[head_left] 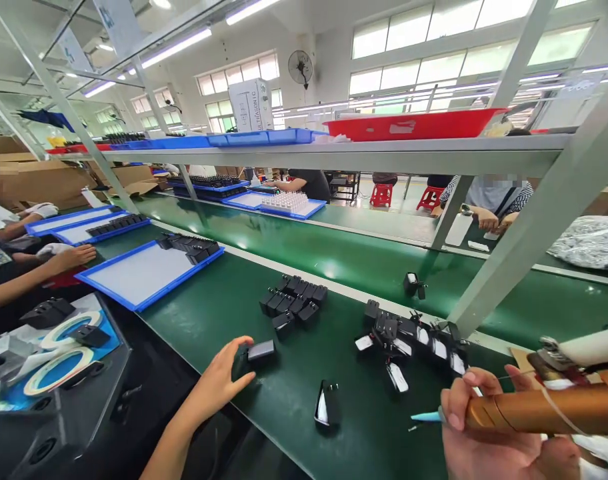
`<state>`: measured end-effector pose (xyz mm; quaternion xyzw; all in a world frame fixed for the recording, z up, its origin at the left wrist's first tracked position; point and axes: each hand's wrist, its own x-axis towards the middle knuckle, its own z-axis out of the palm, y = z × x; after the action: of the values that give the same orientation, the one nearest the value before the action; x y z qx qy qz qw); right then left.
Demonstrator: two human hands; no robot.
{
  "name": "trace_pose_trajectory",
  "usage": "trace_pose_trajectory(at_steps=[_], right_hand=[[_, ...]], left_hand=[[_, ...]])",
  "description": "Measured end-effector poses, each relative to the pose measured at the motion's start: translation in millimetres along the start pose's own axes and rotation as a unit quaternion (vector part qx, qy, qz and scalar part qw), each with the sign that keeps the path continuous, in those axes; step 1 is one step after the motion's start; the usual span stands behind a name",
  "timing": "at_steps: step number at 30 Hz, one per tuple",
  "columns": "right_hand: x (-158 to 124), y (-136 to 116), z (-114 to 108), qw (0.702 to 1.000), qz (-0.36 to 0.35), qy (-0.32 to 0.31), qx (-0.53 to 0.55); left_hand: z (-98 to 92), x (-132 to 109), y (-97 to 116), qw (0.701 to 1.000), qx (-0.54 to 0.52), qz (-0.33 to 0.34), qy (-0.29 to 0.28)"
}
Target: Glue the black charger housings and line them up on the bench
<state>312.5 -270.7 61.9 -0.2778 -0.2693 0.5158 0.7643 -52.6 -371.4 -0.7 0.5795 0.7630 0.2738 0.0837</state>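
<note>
My left hand (224,373) is at the table's near edge, thumb and forefinger apart beside a black plug-in adapter housing (261,351). The fingertips are very close to it; whether they touch cannot be made out. My right hand (489,413) is wrapped round an orange glue dispensing gun (539,410) with a pale blue nozzle (427,417) pointing left. Between the hands stands an open black housing (327,404) with a white inside and metal pins. Behind it lie several open housings (388,327) with white parts. A group of closed black adapters (294,298) sits farther back.
A blue-rimmed tray (149,273) holding black adapters lies at left, near a co-worker's arm (44,270). A black bin (94,393) with tape rolls stands at lower left. A slanting metal post (524,227) rises at right. One housing (412,285) lies on the green belt.
</note>
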Motion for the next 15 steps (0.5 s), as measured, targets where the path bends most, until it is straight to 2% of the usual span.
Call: trace_pose_trajectory(at_steps=[3,6,12,15], right_hand=[[0.3,2.3,-2.2,1.000,-0.007,-0.013,0.009],[0.7,3.2,-3.8,0.999,-0.005,-0.035,0.020],[-0.2,3.1,-0.5,0.998,-0.017,-0.062,0.030],[-1.4,3.6,1.8,0.997,-0.028,-0.069,0.032]], left_hand=[[7.5,3.1,-6.1,0.999,-0.033,-0.019,-0.008],[11.0,10.3,8.1,1.000,-0.017,-0.005,0.002],[24.7,41.7,55.3,0.992,0.060,0.112,0.005],[39.4,57.0,66.7,0.975,0.149,0.161,0.031]])
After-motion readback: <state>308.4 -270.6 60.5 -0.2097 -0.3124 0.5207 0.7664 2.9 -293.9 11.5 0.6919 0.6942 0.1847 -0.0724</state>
